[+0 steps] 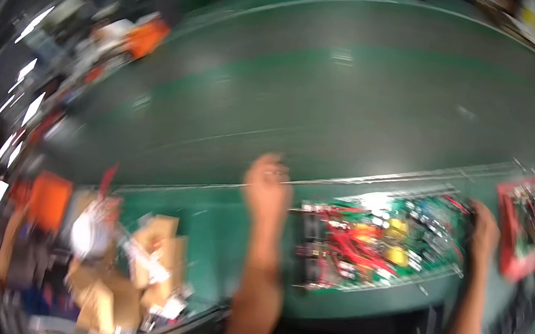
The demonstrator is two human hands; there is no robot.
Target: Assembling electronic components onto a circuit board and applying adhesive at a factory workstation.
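Note:
A large green circuit board (426, 218) lies in front of me to the right. It carries red wires (356, 246), yellow round-edged parts (397, 242) and a row of dark blocks along its left side. My right hand (483, 234) is at the board's right edge, its fingers bent around that edge; blur hides the exact grip. My left hand (269, 175) is raised left of the board, over the edge of the dark green surface. Its fingers are curled together, and a small dark spot shows at their tips, too blurred to name.
Beyond a pale rail (376, 181) stretches a wide dark green belt-like surface (332, 107). At the right is a red tray (511, 252) with parts in it. Cardboard boxes (162, 248) and an orange bin (49, 201) stand at the left.

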